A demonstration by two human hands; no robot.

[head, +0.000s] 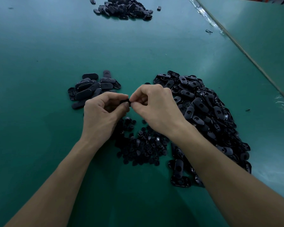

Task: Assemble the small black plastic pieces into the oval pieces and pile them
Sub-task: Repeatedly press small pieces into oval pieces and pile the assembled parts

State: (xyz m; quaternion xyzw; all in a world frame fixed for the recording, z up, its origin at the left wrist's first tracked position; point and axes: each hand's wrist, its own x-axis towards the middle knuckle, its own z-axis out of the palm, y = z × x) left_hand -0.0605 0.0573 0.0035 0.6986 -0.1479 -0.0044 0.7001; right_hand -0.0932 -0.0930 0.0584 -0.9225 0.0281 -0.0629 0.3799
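Head view over a green desk. Centre: the left hand and the right hand meet above the desk, fingers curled, thumb and fingertips of each pinching one black part between them. The fingers hide most of this part, so its kind cannot be told. Below the hands, between the forearms: a loose heap of small black plastic pieces on the desk, partly covered by both wrists. Right: a long pile of oval pieces, many showing a hole or slot in the upper face; the right forearm crosses its near end. Left, just beyond the left hand: a smaller stack of ovals, mostly smooth side up, its near edge hidden by the knuckles. Far end of the desk: a third pile of black pieces, cut by the top edge of the view, with one stray piece just to its right. Right margin: a strip of crumpled clear film along the seam with a neighbouring green surface; a small black scrap lies near the film
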